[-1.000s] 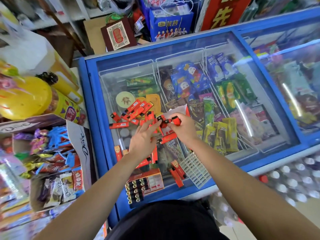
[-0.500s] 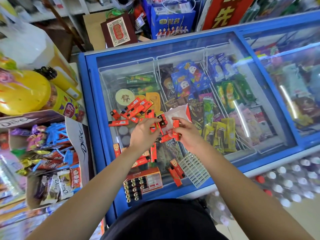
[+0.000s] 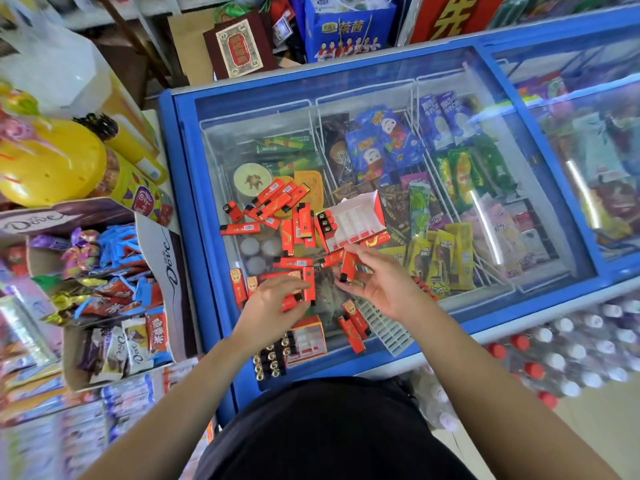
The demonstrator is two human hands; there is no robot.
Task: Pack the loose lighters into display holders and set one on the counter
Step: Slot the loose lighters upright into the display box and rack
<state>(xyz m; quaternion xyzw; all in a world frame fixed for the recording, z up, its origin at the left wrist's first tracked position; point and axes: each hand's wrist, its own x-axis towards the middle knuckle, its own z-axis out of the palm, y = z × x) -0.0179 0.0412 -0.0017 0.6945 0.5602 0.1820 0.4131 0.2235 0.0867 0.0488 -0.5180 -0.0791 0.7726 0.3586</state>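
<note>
Several loose red lighters (image 3: 273, 202) lie scattered on the glass lid of the blue freezer (image 3: 187, 188). An open red-and-white display holder (image 3: 356, 216) lies on the lid with a few lighters in its left end. A second holder (image 3: 308, 337) with several lighters standing in it sits at the lid's front edge. My right hand (image 3: 384, 289) pinches one red lighter (image 3: 348, 266) just below the open holder. My left hand (image 3: 273, 306) reaches over the near pile, its fingers curled on a lighter (image 3: 309, 284).
A white plastic grid insert (image 3: 389, 329) lies on the lid's front edge, right of two loose lighters (image 3: 353, 325). A Dove carton of sweets (image 3: 114, 289) stands to the left, and yellow jars (image 3: 52, 161) behind it. Bottled water (image 3: 571, 351) is stacked below right.
Both hands have drawn back from the open holder toward me. The holder now lies uncovered. My right hand carries one lighter; my left has dropped onto the near pile.
</note>
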